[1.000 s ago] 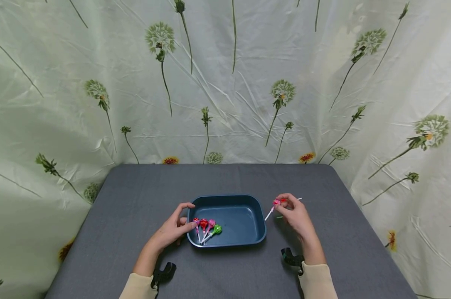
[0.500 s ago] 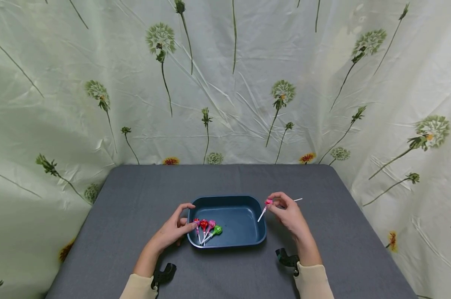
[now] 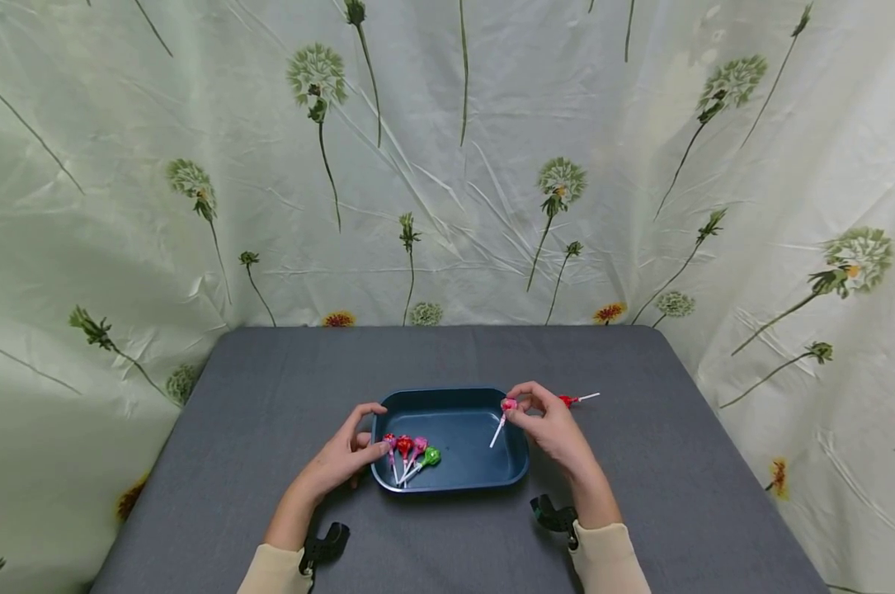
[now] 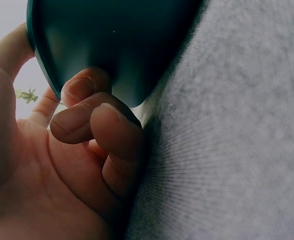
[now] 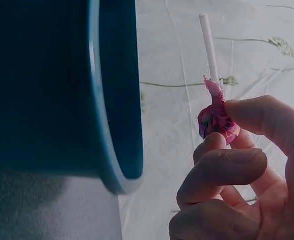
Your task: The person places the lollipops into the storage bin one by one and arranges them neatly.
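Observation:
My right hand (image 3: 554, 425) pinches a pink-wrapped lollipop (image 3: 509, 404) by its head, over the right end of a dark blue tray (image 3: 469, 462). The white stick slants down toward the tray floor. In the right wrist view, thumb and fingers close on the lollipop's wrapper (image 5: 216, 122), beside the tray wall (image 5: 94, 100). My left hand (image 3: 343, 458) grips the tray's left end, thumb over the rim. Its other fingers (image 4: 119, 130) curl against the outer wall in the left wrist view. Several lollipops lie fanned inside at the left, including a green one (image 3: 432, 455) and a red one (image 3: 405, 445).
A red lollipop (image 3: 568, 400) lies on the grey tabletop (image 3: 306, 363), just right of my right hand and partly behind it. A pale curtain (image 3: 454, 206) with dandelion prints hangs behind the table and at its sides.
My right hand has carried the pink lollipop left, from beside the tray to over its right end. More of the red lollipop on the table now shows. The left hand stays still.

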Demonstrator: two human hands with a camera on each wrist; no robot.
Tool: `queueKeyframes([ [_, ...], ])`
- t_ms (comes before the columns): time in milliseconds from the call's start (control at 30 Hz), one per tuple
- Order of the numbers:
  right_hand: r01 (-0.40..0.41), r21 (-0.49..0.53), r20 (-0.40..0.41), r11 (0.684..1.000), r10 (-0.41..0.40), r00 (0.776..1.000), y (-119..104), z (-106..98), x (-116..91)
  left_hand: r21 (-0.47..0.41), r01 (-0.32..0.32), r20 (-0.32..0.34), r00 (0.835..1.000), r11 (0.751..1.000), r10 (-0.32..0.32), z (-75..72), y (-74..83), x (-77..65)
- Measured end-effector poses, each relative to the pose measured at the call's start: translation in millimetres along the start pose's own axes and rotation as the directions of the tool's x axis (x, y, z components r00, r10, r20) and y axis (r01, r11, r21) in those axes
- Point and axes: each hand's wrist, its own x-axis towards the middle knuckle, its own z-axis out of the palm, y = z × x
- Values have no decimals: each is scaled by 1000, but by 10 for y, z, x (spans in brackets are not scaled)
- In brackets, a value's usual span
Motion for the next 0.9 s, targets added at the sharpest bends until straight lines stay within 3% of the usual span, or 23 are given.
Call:
queueKeyframes([
  [500, 23, -61, 90, 998, -17, 996, -14, 254, 46, -7, 18, -3, 1000, 1000, -18, -11, -8, 10],
  [900, 76, -86, 205, 993, -57, 977, 20, 473, 107, -22, -25, 16, 1000, 999, 26, -13, -13, 5],
])
